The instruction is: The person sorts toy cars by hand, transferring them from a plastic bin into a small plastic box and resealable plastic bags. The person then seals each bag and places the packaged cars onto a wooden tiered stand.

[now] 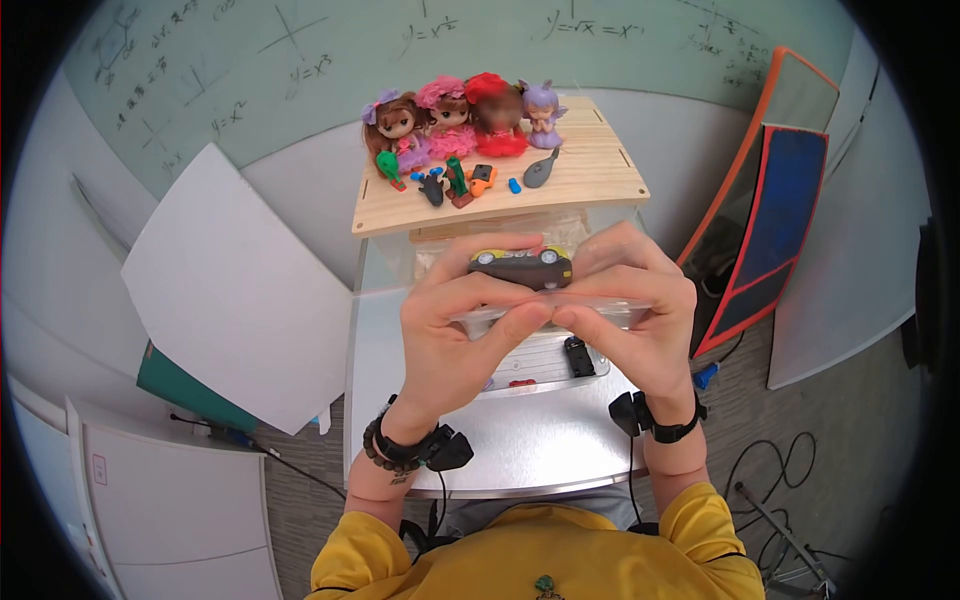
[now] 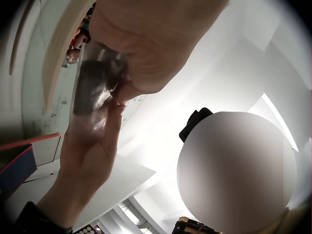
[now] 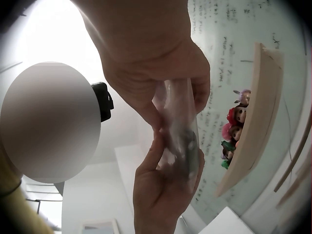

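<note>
Both hands hold a clear plastic bag up over the table. A dark toy car with yellow and red sides lies within it, and the left wrist view shows the dark car body through shiny plastic. My left hand grips the bag's left side, fingers behind the car and thumb at the near edge. On the other side my right hand pinches the bag, its thumb tip close to the left thumb. The right wrist view shows both thumbs meeting at the bag.
Under the hands, a clear tray holds a black toy car and something red. Behind, a wooden board carries several dolls and small toys. A white panel stands left, orange-framed panels right.
</note>
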`<control>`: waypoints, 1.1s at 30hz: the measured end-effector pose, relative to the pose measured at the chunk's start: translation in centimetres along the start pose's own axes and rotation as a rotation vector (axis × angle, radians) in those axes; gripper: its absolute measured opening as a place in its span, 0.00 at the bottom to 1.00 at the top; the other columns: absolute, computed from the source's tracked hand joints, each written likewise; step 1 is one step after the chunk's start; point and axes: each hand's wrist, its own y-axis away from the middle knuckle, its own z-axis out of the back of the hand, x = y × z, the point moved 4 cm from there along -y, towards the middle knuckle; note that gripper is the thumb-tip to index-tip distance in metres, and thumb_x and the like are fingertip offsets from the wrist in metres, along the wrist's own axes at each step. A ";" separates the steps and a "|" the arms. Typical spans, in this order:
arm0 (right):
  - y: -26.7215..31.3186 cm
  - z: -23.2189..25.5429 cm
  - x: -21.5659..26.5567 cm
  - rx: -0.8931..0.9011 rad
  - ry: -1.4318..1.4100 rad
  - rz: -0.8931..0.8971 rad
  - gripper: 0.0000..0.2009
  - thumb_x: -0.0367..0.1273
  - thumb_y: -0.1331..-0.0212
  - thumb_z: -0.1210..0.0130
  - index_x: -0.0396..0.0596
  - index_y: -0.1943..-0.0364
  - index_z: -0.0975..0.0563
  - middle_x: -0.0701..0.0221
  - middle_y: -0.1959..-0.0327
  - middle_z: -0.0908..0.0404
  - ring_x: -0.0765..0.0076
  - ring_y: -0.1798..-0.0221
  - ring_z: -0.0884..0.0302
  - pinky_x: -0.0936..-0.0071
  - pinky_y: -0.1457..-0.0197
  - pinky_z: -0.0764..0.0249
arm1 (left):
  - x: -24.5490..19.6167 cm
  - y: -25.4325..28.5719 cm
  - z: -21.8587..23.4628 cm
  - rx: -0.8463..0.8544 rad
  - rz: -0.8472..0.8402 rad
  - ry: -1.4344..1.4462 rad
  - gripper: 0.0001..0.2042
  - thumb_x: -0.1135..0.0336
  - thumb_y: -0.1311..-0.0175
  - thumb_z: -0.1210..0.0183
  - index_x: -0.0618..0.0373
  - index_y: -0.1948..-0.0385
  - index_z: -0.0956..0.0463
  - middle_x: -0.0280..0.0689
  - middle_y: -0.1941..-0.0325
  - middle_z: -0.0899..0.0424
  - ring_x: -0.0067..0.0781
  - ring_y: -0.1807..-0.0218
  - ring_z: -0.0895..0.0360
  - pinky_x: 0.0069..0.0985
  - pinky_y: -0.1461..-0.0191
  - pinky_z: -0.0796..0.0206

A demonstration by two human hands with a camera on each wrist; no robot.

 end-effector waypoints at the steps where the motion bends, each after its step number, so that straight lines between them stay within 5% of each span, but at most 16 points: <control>1: 0.0 0.0 0.0 -0.002 0.000 0.000 0.09 0.23 0.46 0.23 0.45 0.61 0.08 0.69 0.59 0.16 0.70 0.57 0.19 0.72 0.55 0.24 | 0.0 0.0 0.0 0.004 0.026 0.005 0.06 0.70 0.36 0.23 0.60 0.61 0.08 0.51 0.36 0.14 0.38 0.38 0.15 0.34 0.36 0.21; 11: 0.1 0.5 0.6 -0.011 0.072 0.026 0.10 0.22 0.47 0.25 0.45 0.60 0.08 0.70 0.58 0.19 0.71 0.58 0.18 0.74 0.55 0.23 | 0.0 0.0 -0.4 0.031 -0.030 -0.020 0.06 0.71 0.34 0.25 0.58 0.58 0.08 0.44 0.35 0.14 0.33 0.42 0.13 0.29 0.43 0.17; 23: 0.1 0.6 0.5 -0.017 0.088 0.042 0.11 0.23 0.49 0.23 0.46 0.60 0.07 0.71 0.60 0.19 0.71 0.58 0.18 0.74 0.57 0.24 | -0.5 0.0 -0.7 0.072 -0.017 -0.085 0.07 0.66 0.29 0.29 0.59 0.59 0.10 0.48 0.31 0.17 0.37 0.35 0.17 0.33 0.33 0.25; 29: 0.1 0.7 0.9 -0.028 0.109 0.031 0.10 0.23 0.50 0.22 0.45 0.62 0.07 0.71 0.62 0.17 0.71 0.60 0.17 0.75 0.59 0.24 | -0.5 0.0 -0.5 0.040 -0.068 -0.072 0.05 0.73 0.34 0.27 0.60 0.59 0.09 0.52 0.34 0.15 0.40 0.35 0.17 0.35 0.35 0.23; 31: 0.2 0.6 1.0 -0.047 0.107 0.025 0.09 0.23 0.50 0.22 0.45 0.63 0.07 0.71 0.63 0.16 0.71 0.60 0.17 0.75 0.59 0.24 | -0.6 0.1 -0.2 0.004 -0.120 -0.093 0.06 0.75 0.37 0.24 0.60 0.60 0.08 0.48 0.34 0.15 0.34 0.46 0.11 0.29 0.47 0.16; 33: 0.2 0.6 1.1 -0.059 0.118 0.014 0.09 0.24 0.50 0.22 0.45 0.64 0.07 0.71 0.65 0.16 0.72 0.61 0.17 0.75 0.60 0.25 | -0.7 0.1 -0.1 -0.006 -0.113 -0.080 0.07 0.75 0.38 0.23 0.60 0.60 0.07 0.48 0.34 0.15 0.33 0.47 0.11 0.28 0.47 0.16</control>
